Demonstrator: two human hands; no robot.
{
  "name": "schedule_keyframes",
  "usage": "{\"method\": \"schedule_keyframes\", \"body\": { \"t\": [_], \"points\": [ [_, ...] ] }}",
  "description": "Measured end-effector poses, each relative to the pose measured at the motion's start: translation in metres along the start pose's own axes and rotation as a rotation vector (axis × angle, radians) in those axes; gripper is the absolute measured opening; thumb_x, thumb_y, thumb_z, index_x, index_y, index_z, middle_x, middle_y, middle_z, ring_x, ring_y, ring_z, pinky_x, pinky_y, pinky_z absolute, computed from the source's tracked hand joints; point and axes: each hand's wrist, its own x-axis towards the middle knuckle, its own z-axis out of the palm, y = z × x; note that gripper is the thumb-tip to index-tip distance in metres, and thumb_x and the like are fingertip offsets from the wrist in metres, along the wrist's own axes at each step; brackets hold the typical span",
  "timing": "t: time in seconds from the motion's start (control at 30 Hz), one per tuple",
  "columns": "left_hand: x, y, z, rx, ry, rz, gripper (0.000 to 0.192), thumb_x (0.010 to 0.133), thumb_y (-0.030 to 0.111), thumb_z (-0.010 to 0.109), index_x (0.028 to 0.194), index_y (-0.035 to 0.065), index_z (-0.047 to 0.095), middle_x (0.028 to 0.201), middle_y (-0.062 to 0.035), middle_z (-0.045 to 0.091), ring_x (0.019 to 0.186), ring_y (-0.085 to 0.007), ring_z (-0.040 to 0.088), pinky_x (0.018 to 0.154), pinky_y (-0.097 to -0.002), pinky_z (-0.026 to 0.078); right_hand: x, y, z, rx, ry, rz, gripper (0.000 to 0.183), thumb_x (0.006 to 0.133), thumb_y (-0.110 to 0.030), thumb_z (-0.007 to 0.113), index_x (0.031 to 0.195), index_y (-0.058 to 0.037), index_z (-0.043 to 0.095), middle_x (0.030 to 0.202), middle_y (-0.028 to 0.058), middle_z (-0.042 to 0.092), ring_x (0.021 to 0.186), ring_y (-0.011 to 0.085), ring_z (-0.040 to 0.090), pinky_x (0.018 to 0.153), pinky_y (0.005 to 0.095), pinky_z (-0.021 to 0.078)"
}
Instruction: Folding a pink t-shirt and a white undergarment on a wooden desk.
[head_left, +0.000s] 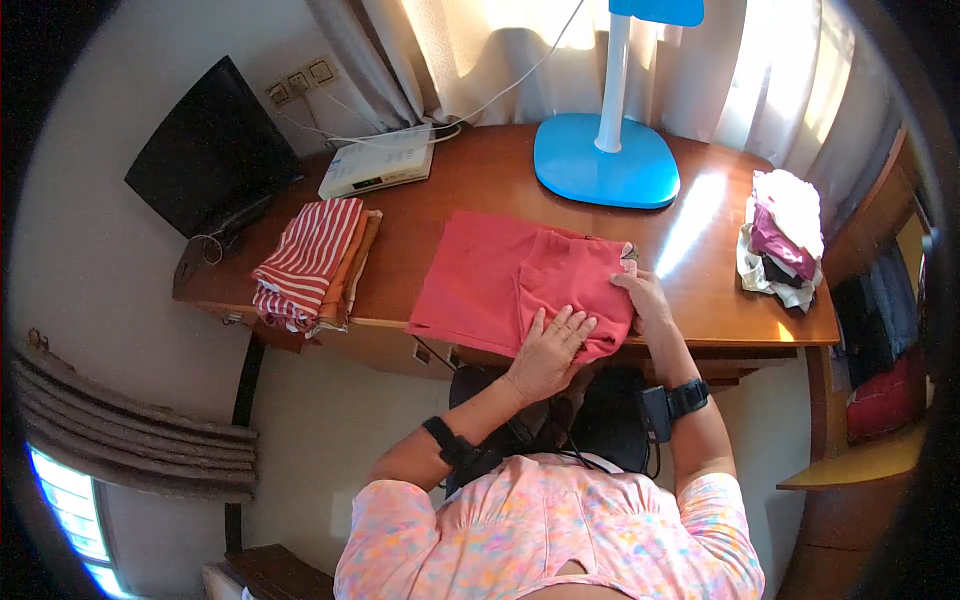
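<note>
A coral-red garment lies partly folded on the wooden desk, its right part doubled over and its near edge hanging slightly past the desk's front. My left hand rests on the folded part with fingers spread, pressing the cloth and holding nothing. At the garment's right edge, my right hand grips the folded cloth, the thumb on top and the other fingers mostly hidden beneath. Close to that thumb, a small patch of pale lace trim shows at the corner.
Folded clothes, a red-and-white striped one on top, lie on the desk at left. Another clothes pile sits at right. Behind are a blue lamp base, a white router-like box and a black monitor. A cable crosses above.
</note>
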Motion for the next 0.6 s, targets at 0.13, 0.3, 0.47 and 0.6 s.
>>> {"method": "schedule_keyframes", "body": {
  "t": [0.13, 0.3, 0.47, 0.6],
  "points": [
    [0.003, -0.005, 0.001, -0.053, 0.039, 0.010, 0.061, 0.077, 0.017, 0.057, 0.131, 0.0042, 0.033, 0.130, -0.0152, 0.041, 0.120, -0.0351, 0.037, 0.097, -0.0551, 0.026, -0.031, -0.006, 0.005, 0.195, -0.016, 0.061, 0.016, 0.073, -0.006, 0.060, 0.086, 0.0030, 0.057, 0.076, 0.0094, 0.061, 0.063, 0.0157, 0.060, 0.053, 0.0272, 0.0498],
    [0.022, 0.003, 0.003, -0.241, 0.046, 0.051, 0.060, 0.078, 0.018, 0.058, 0.131, 0.0041, 0.033, 0.128, -0.0154, 0.043, 0.117, -0.0343, 0.042, 0.096, -0.0526, 0.028, -0.028, -0.010, -0.016, 0.244, 0.063, 0.028, 0.012, 0.071, -0.005, 0.056, 0.082, 0.0002, 0.056, 0.068, 0.0053, 0.058, 0.051, 0.0131, 0.054, 0.044, 0.0237, 0.0442],
    [0.036, 0.020, 0.015, -0.319, 0.065, 0.019, 0.059, 0.079, 0.019, 0.058, 0.131, 0.0053, 0.033, 0.126, -0.0186, 0.043, 0.115, -0.0334, 0.044, 0.095, -0.0445, 0.033, -0.031, -0.022, -0.030, 0.269, 0.195, -0.022, 0.007, 0.070, -0.005, 0.053, 0.076, -0.0028, 0.057, 0.060, 0.0013, 0.053, 0.040, 0.0091, 0.043, 0.034, 0.0211, 0.0327],
    [0.037, 0.031, 0.008, -0.773, 0.158, -0.190, 0.047, 0.084, 0.013, 0.054, 0.127, 0.0020, 0.038, 0.115, -0.0198, 0.052, 0.101, -0.0312, 0.054, 0.086, -0.0379, 0.041, -0.045, -0.054, 0.000, 0.187, 0.149, -0.170, 0.004, 0.072, -0.006, 0.053, 0.070, -0.0051, 0.056, 0.058, 0.0000, 0.051, 0.040, 0.0074, 0.042, 0.035, 0.0203, 0.0309]
  ]
}}
